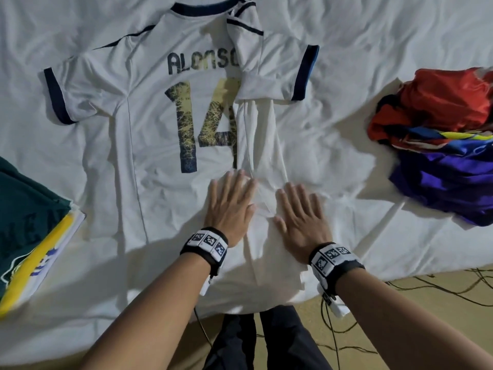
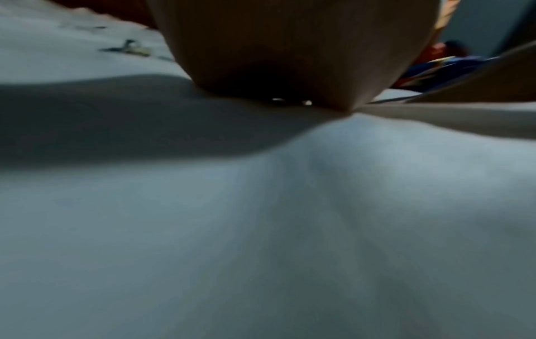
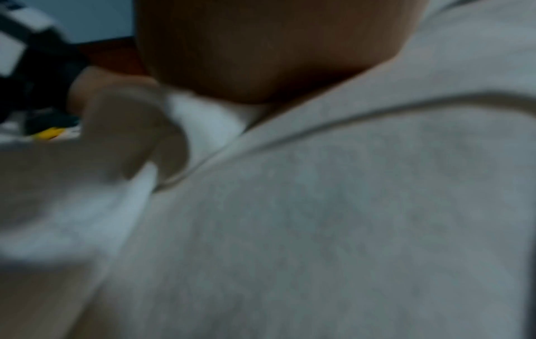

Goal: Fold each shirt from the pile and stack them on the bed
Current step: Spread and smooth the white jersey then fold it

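Note:
A white jersey (image 1: 149, 134) with dark trim, the name ALONSO and the number 14 lies back-up on the white bed (image 1: 346, 76). Its right side is folded inward, the right sleeve (image 1: 277, 81) lying across the fold. My left hand (image 1: 230, 201) presses flat on the lower part of the folded strip. Beside it my right hand (image 1: 298, 222) lies flat on the same fold, fingers straight. Both wrist views are blurred and show only my palm (image 2: 290, 45) and the heel of the right hand (image 3: 261, 45) on white cloth (image 3: 348, 218).
A pile of unfolded red, blue and purple shirts (image 1: 440, 145) sits on the bed at the right. A stack of folded shirts (image 1: 29, 222), green on top of yellow, lies at the left edge. Cables (image 1: 426, 289) run over the floor by the bed's near edge.

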The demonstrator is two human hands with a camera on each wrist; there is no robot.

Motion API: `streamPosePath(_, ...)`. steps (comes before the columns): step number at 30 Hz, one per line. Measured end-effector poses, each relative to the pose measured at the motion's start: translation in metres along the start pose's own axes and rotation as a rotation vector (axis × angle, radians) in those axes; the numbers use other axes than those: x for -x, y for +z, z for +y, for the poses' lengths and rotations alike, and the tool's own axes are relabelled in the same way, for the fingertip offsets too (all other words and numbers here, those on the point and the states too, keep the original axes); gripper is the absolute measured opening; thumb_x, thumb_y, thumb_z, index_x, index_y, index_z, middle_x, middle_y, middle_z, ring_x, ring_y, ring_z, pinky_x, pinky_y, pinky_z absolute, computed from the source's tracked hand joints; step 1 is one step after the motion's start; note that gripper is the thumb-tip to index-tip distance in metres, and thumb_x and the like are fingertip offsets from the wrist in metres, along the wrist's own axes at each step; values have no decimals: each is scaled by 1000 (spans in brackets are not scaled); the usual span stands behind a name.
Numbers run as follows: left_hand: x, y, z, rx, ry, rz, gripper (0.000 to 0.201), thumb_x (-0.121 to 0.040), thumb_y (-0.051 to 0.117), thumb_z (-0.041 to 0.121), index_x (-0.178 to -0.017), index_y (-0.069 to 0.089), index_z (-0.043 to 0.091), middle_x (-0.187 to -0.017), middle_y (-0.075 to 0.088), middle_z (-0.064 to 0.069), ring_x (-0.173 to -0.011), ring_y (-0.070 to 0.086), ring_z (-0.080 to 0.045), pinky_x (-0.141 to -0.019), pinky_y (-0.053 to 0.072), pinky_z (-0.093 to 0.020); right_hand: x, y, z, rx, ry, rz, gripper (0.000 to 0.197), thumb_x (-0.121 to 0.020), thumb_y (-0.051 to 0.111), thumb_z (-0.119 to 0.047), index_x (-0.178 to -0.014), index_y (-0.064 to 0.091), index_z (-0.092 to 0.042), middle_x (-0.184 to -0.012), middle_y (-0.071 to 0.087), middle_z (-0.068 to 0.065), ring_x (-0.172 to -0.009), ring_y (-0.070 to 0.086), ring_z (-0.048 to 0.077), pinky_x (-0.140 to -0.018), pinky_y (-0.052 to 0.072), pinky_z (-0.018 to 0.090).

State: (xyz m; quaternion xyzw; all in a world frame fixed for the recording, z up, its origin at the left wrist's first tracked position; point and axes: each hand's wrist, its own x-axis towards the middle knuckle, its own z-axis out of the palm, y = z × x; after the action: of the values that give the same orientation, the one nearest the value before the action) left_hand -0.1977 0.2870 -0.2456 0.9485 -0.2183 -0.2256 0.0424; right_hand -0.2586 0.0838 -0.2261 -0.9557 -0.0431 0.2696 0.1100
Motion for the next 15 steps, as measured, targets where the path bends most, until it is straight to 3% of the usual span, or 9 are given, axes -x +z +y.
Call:
streamPosePath(2, 5, -1, -14, 19, -83, -2, 67, -107, 19, 48, -164, -6, 25, -170, -17, -9, -156, -19, -31, -124, -7, -61, -3, -5, 8, -43, 103, 26, 68, -105, 9, -57, -162, -12, -25, -167, -23, 4, -153, -26, 25, -124, -12, 52)
streamPosePath(3, 7, -5, -19, 37, -109, 15, 67, -105, 20, 48, -165, 4, 21, -171, -11, -11, -157, -14, -33, -124, -4, -63, -5, -11, 8, -47, 117, 64, 70, -104, 11, -56, -163, -9, -23, -168, -20, 7, -154, -22, 28, -124, -12, 52)
streamPosePath(5, 8, -17, -29, 92, -158, 83, 66, -102, 26, 47, -161, 26, 17, -171, 5, -14, -158, -2, -34, -123, 1, -66, -13, -28, 1, -39, 67, 115, 71, -104, 13, -53, -163, -2, -17, -170, -12, 10, -156, -14, 31, -125, -8, 52)
streamPosePath(7, 4, -31, -41, 136, -223, 156, 62, -101, 32, 45, -156, 38, 17, -170, 13, -15, -158, 4, -35, -122, 5, -67, -27, -45, -11, -41, -6, 124, 69, -105, 13, -51, -163, 0, -16, -170, -11, 10, -156, -15, 30, -126, -6, 52)
streamPosePath(12, -20, -75, -85, 271, -465, 259, 48, -103, 46, 35, -149, 45, 20, -167, 23, -15, -155, 14, -35, -121, 15, -63, -86, -84, -52, -46, -94, 156, 68, -106, 11, -52, -163, 1, -18, -169, -17, 8, -155, -19, 27, -127, -2, 52)
streamPosePath(15, -37, -100, -119, 308, -580, 297, 46, -104, 46, 34, -146, 47, 17, -164, 27, -15, -151, 20, -35, -117, 21, -59, -133, -109, -84, -47, -139, 184, 67, -106, 12, -52, -164, 3, -19, -169, -16, 7, -155, -19, 26, -127, -1, 51)
